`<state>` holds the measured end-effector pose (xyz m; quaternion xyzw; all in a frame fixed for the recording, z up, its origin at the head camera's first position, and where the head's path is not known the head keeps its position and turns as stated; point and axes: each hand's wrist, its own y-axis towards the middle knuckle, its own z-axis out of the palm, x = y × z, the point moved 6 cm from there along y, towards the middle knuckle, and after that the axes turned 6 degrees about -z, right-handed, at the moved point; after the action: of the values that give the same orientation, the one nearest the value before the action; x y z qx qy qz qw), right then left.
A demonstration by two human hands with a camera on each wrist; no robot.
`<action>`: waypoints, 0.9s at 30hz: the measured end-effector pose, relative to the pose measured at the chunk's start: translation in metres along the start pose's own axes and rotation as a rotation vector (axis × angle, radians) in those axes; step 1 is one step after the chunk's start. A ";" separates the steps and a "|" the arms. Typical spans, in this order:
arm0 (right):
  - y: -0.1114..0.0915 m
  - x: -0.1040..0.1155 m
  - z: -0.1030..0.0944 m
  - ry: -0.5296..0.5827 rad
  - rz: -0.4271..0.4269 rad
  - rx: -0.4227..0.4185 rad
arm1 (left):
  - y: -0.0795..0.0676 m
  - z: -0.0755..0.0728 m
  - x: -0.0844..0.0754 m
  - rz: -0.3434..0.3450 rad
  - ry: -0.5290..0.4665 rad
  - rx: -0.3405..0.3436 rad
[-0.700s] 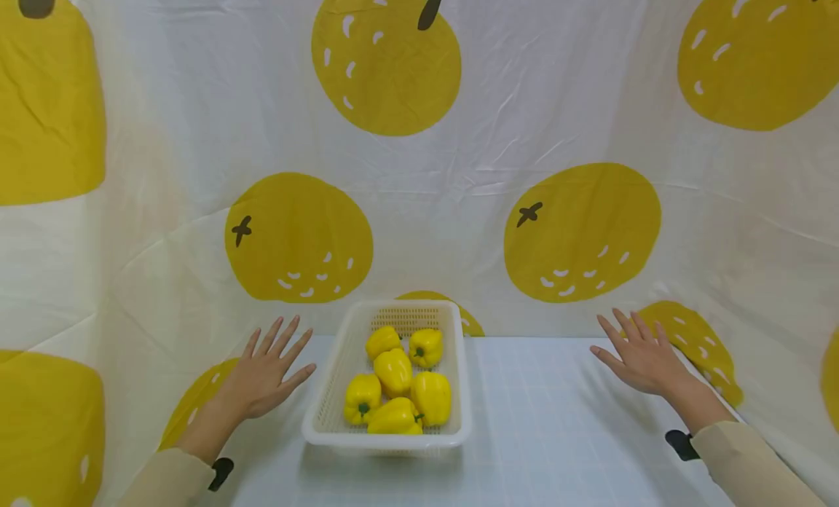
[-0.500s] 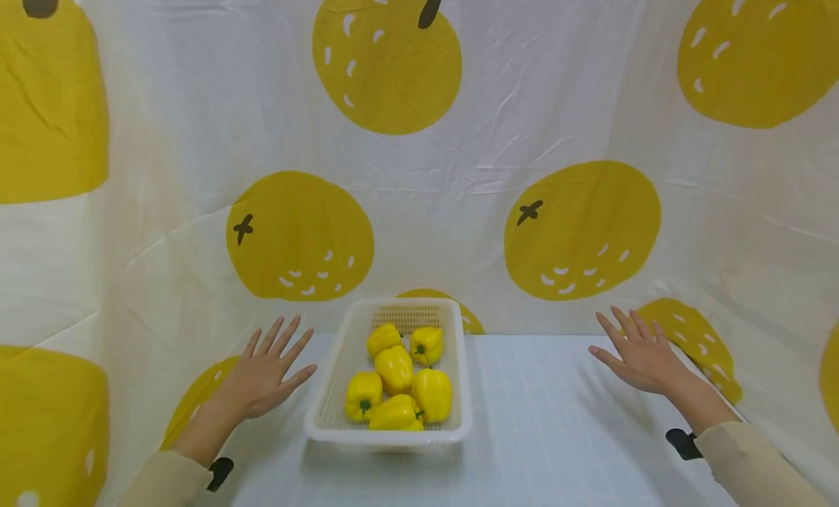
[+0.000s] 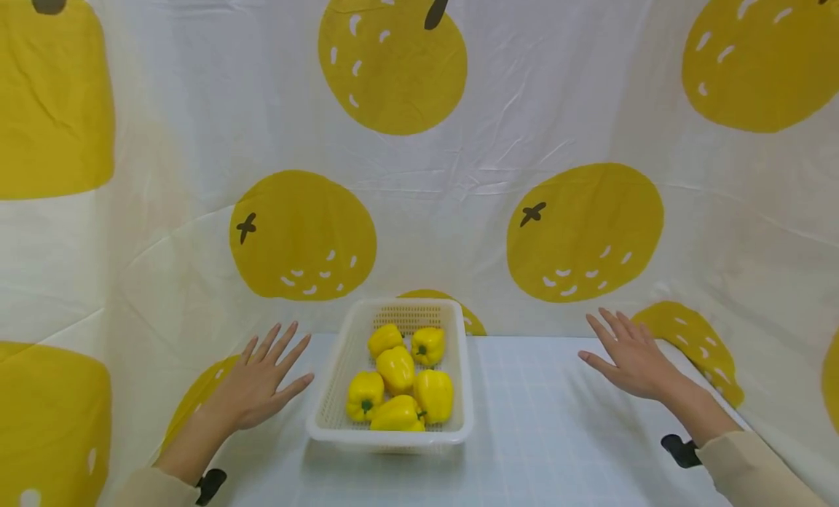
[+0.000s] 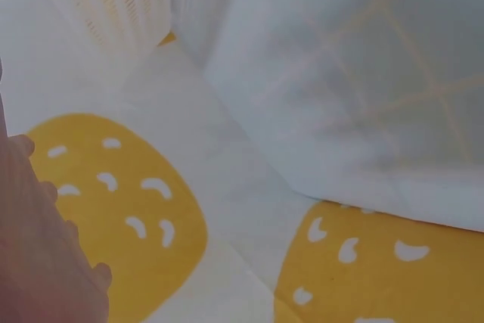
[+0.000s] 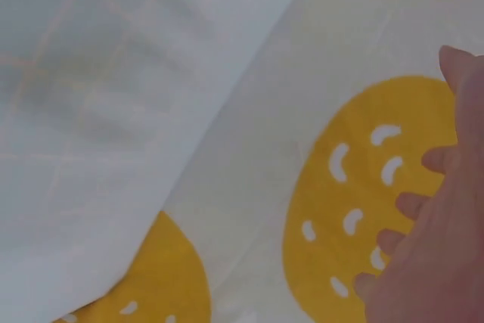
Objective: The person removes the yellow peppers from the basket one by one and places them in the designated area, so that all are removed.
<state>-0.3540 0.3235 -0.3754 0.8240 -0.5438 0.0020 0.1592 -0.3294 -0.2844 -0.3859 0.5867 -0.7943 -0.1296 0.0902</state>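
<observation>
Several yellow bell peppers [image 3: 396, 370] lie in a white plastic basket [image 3: 390, 438] with slotted walls, left of centre in the head view. My left hand [image 3: 258, 383] hovers left of the basket, fingers straight and spread, holding nothing. Over the table's right side, my right hand [image 3: 632, 358] is held out the same way, palm down and well apart from the basket. In the left wrist view the left hand [image 4: 49, 240] shows at the left edge, with a corner of the basket [image 4: 113, 13] at the top. The right hand [image 5: 427, 209] fills the right edge of the right wrist view.
A pale checked cloth covers the table [image 3: 537, 419]. Behind it and at both sides hangs a white curtain [image 3: 426, 230] printed with large yellow fruit. The curtain's right side meets the table edge near the right forearm.
Both hands have shifted slightly: the right a little to the left, the left a little downward. The basket and peppers stay put, and the head view has drifted slightly.
</observation>
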 end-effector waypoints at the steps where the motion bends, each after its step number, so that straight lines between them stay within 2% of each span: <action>1: 0.000 0.003 0.000 0.005 0.000 -0.002 | -0.001 0.000 0.000 0.001 0.000 -0.001; 12: 0.005 0.030 -0.001 0.035 -0.016 0.000 | -0.007 -0.002 -0.004 0.005 -0.038 0.001; 21: 0.004 0.046 0.002 0.051 -0.049 -0.027 | -0.007 -0.002 -0.015 0.034 -0.070 0.000; 27: 0.006 0.063 0.006 0.091 -0.085 -0.039 | -0.009 -0.004 -0.021 0.019 -0.121 -0.008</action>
<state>-0.3342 0.2630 -0.3686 0.8420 -0.5005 0.0223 0.1999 -0.3142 -0.2671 -0.3843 0.5697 -0.8033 -0.1673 0.0456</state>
